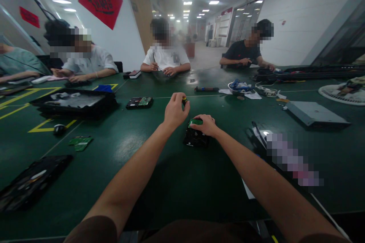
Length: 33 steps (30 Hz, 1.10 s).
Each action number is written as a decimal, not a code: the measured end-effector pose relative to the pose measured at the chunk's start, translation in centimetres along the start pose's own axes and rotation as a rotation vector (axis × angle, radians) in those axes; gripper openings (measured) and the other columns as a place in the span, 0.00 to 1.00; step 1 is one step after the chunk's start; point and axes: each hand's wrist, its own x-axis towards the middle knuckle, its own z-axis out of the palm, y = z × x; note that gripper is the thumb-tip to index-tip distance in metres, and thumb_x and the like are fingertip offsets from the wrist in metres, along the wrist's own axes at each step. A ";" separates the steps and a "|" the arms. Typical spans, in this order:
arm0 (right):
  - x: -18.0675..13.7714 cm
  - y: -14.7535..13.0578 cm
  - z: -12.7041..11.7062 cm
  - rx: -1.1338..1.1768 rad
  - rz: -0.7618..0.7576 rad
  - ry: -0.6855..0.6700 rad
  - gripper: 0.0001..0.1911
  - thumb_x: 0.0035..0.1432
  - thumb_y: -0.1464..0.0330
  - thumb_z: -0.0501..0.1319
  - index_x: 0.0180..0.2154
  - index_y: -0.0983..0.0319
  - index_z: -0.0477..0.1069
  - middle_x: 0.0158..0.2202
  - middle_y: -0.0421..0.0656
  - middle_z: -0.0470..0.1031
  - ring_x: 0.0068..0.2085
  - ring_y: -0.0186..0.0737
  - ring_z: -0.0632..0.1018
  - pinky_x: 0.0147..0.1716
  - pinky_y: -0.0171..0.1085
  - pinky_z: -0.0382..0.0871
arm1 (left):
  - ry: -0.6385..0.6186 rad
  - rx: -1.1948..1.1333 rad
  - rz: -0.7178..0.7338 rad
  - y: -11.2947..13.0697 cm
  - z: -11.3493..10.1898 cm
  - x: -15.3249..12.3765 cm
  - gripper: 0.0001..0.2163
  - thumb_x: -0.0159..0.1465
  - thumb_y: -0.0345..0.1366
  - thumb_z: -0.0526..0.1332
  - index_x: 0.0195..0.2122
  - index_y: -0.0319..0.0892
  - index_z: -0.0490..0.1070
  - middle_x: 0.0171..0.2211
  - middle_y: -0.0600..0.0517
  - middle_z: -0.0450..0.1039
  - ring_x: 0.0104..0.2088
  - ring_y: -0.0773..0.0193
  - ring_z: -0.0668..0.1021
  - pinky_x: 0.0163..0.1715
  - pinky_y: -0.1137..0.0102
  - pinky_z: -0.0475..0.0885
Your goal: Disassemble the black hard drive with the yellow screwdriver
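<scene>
In the head view, a black hard drive [196,138] with a green circuit board [195,122] on its upper side lies on the green table in front of me. My right hand [206,124] grips it from the far right, thumb and fingers over the circuit board. Just beyond and to the left, my left hand [175,109] is raised and closed around a small black-and-yellow tool handle [184,100]. Only a short piece of that handle shows at the fingertips; the rest is hidden by the hand.
Another drive [139,102] and a black tray [74,102] lie left. Nearer are loose green boards [81,143] and an opened black device [34,182]. A grey metal box [316,114] and dark screwdriver-like tool [206,89] lie right. Several people sit across the table [159,182].
</scene>
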 end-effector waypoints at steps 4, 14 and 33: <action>0.1 0.0 0.2 -0.007 0.002 0.010 0.29 0.55 0.43 0.66 0.52 0.50 0.76 0.54 0.45 0.76 0.59 0.56 0.71 0.57 0.52 0.62 | -0.014 0.050 0.033 0.4 -0.4 0.0 0.10 0.67 0.31 0.59 0.50 0.44 0.70 0.47 0.45 0.70 0.46 0.56 0.76 0.47 0.63 0.74; 0.1 -0.1 -0.1 0.014 0.007 -0.006 0.30 0.54 0.42 0.66 0.52 0.50 0.77 0.54 0.45 0.76 0.58 0.56 0.71 0.57 0.53 0.62 | -0.071 -0.030 0.010 -0.3 0.1 -0.1 0.15 0.67 0.30 0.61 0.55 0.45 0.67 0.53 0.44 0.76 0.50 0.54 0.79 0.53 0.59 0.74; 0.0 -0.3 -0.2 -0.004 0.017 -0.007 0.29 0.54 0.43 0.66 0.53 0.50 0.77 0.55 0.45 0.76 0.59 0.55 0.70 0.57 0.51 0.61 | -0.050 -0.030 0.021 0.1 -0.3 0.1 0.14 0.69 0.30 0.56 0.54 0.46 0.73 0.50 0.44 0.72 0.52 0.55 0.75 0.53 0.60 0.73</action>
